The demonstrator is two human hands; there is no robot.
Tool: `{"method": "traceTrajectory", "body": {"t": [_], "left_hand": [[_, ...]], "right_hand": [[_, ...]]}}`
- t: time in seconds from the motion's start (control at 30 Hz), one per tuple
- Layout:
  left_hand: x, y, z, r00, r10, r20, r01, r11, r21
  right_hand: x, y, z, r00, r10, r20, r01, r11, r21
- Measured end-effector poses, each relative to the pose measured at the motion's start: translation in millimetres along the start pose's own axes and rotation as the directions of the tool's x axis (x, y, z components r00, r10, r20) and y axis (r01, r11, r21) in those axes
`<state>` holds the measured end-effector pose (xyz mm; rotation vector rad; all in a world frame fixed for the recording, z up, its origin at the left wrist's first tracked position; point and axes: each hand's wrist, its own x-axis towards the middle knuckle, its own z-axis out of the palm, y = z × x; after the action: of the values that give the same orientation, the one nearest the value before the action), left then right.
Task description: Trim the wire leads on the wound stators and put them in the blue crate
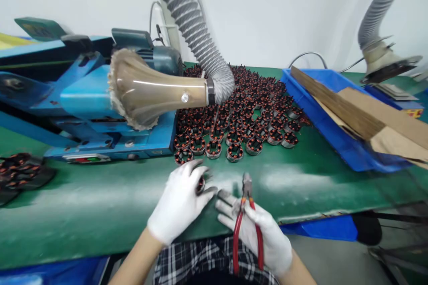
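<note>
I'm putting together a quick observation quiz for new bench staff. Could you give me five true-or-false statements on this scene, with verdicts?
1. The right hand holds red-handled diagonal cutters. True.
2. The left hand grips a wound stator. True.
3. Both hands are bare. False: both wear white gloves.
4. A gray corrugated hose meets the narrow end of the tan funnel-shaped hood. True.
5. The blue bin with cardboard stands left of the many stators on the bench. False: the blue bin is to their right.
</note>
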<state>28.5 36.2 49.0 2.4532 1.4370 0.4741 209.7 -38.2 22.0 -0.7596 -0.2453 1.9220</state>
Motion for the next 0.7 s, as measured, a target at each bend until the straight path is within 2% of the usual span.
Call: {"method": "traceTrajectory", "body": {"t": [0.07,0.13,0.17,0.2,0.27,0.3,0.33,0.37,0.4,0.43,0.47,0.53,0.6,0.63,0.7], "left_hand": [[-14.9,-4.4,-5.8,0.986,0.005,-0.164,-0.006,1.0,-0.004],[-33.3,-6.5,-3.7,0.988,0.022,-0.15,-0.026,0.999,-0.024],[-41.2,-7.0,0.6,0.995,0.033,-0.094,-0.036,0.999,-0.03],[-47.0,-7.2,6.3,0.999,0.033,-0.034,-0.034,0.999,-0.024],[-49.7,-6.8,19.4,0.998,0.015,0.067,-0.015,1.0,0.002],[-46.5,-6.1,25.1,0.995,0.003,0.096,-0.005,1.0,0.014],[-40.7,-5.1,29.5,0.993,-0.001,0.117,-0.001,1.0,0.019],[-33.0,-3.9,32.2,0.991,0.0,0.132,-0.001,1.0,0.014],[-24.2,-2.6,33.3,0.989,0.002,0.145,-0.003,1.0,0.003],[-15.1,-1.2,33.2,0.988,0.006,0.156,-0.005,1.0,-0.008],[-6.5,0.1,32.2,0.986,0.007,0.164,-0.005,1.0,-0.013],[7.2,2.1,30.0,0.985,0.011,0.172,-0.009,1.0,-0.011],[15.4,3.6,30.2,0.985,0.033,0.169,-0.032,0.999,-0.007],[18.1,4.3,31.7,0.985,0.047,0.166,-0.046,0.999,-0.007],[23.3,5.6,37.1,0.986,0.055,0.156,-0.056,0.998,0.0]], "right_hand": [[13.2,-20.6,-13.2,0.979,-0.177,-0.105,0.183,0.981,0.056],[18.6,-53.9,-36.0,0.928,-0.289,-0.234,0.298,0.955,-0.001],[18.2,-73.4,-48.4,0.883,-0.36,-0.303,0.352,0.932,-0.081],[16.1,-93.2,-59.9,0.818,-0.44,-0.372,0.392,0.898,-0.2],[9.6,-128.1,-75.8,0.639,-0.614,-0.463,0.435,0.785,-0.441],[6.2,-140.7,-79.3,0.578,-0.676,-0.458,0.426,0.728,-0.537],[3.2,-149.1,-80.0,0.543,-0.718,-0.436,0.388,0.674,-0.628],[0.9,-153.1,-78.6,0.538,-0.74,-0.403,0.316,0.62,-0.718],[-0.8,-153.1,-76.0,0.554,-0.75,-0.361,0.209,0.545,-0.812],[-1.7,-150.0,-73.2,0.587,-0.748,-0.31,0.075,0.431,-0.899],[-1.7,-144.7,-70.9,0.631,-0.734,-0.254,-0.062,0.278,-0.959],[0.9,-131.6,-69.8,0.721,-0.677,-0.146,-0.267,-0.077,-0.961],[6.5,-120.7,-73.3,0.789,-0.614,-0.041,-0.328,-0.363,-0.872],[9.6,-117.0,-76.0,0.799,-0.601,0.013,-0.339,-0.469,-0.816],[14.7,-113.4,-81.5,0.787,-0.606,0.116,-0.375,-0.619,-0.69]]}}
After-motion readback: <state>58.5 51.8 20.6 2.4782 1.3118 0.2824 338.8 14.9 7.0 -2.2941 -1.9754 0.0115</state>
